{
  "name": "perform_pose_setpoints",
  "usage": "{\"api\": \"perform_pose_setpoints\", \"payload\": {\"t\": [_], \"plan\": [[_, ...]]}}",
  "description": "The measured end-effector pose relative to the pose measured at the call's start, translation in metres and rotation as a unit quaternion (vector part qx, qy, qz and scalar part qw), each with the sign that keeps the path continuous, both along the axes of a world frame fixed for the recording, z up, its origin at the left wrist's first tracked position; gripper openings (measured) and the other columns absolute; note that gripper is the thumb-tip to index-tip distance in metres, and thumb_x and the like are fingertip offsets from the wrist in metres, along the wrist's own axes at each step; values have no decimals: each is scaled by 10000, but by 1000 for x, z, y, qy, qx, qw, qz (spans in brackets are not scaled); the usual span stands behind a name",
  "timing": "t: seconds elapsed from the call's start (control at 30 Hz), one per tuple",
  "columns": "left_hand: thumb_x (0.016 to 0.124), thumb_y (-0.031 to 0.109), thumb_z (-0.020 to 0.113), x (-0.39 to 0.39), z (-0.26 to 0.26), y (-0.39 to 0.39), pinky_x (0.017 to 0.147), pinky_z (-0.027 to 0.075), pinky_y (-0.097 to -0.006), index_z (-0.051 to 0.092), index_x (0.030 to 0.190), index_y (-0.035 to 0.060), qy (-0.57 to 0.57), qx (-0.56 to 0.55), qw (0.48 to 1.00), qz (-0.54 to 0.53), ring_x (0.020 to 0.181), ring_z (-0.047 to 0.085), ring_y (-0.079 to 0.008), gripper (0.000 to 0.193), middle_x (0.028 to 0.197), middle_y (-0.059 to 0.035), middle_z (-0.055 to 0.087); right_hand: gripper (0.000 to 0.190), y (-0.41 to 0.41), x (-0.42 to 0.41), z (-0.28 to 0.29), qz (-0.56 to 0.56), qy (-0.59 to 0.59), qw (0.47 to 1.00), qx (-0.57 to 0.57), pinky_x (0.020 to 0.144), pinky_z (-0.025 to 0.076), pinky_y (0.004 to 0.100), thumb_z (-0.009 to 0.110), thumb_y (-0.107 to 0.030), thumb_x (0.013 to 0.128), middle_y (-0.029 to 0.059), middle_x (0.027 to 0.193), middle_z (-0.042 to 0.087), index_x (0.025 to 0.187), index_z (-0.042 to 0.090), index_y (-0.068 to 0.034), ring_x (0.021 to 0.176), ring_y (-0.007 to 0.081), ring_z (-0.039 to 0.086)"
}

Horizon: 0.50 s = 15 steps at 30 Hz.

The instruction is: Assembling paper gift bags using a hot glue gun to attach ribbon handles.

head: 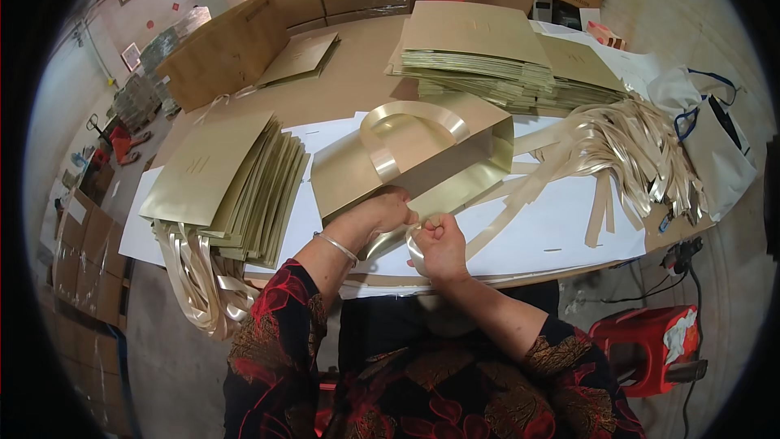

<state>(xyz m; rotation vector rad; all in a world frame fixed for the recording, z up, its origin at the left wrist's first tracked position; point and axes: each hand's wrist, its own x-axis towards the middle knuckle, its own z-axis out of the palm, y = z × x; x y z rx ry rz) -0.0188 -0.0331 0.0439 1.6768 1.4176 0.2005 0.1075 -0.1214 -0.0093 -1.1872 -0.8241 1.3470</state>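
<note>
A gold paper gift bag (341,171) lies on its side in front of me, its mouth facing right and towards me. One satin ribbon handle (381,155) arches over the upper panel. My left hand (390,210) reaches to the near edge of the mouth, its fingertips partly hidden against the lower panel. Close beside it, my right hand (440,247) is closed around a ribbon (414,247) at that same edge. Whether the left fingers also pinch the ribbon is hard to see.
Finished-looking bags with ribbon handles (207,164) are stacked at the left. Flat gold bags (475,36) pile up at the back. Loose satin ribbons (609,140) spread across the right, near a white bag (719,158). A large cardboard box (225,49) stands back left; a red stool (646,347) is below right.
</note>
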Motion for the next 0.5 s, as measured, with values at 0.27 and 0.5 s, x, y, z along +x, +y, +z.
{"api": "perform_pose_setpoints", "payload": {"t": [0.27, 0.5], "plan": [[789, 178, 689, -4, -3, 0, 851, 471, -353, 609, 1170, -33, -27, 9, 999, -22, 977, 607, -264, 443, 1054, -180, 663, 299, -8, 2, 11, 2, 18, 1000, -7, 513, 581, 314, 697, -72, 850, 60, 797, 585, 1051, 480, -34, 705, 141, 620], [706, 204, 656, -31, -18, 20, 831, 490, -381, 636, 1110, 7, 137, 42, 988, -64, 952, 638, -283, 450, 1014, -185, 682, 621, -56, 38, 44, 228, -368, 900, 49, 679, 540, 350, 714, -166, 818, 164, 878, 675, 1340, 424, 3, 782, 238, 673]]}}
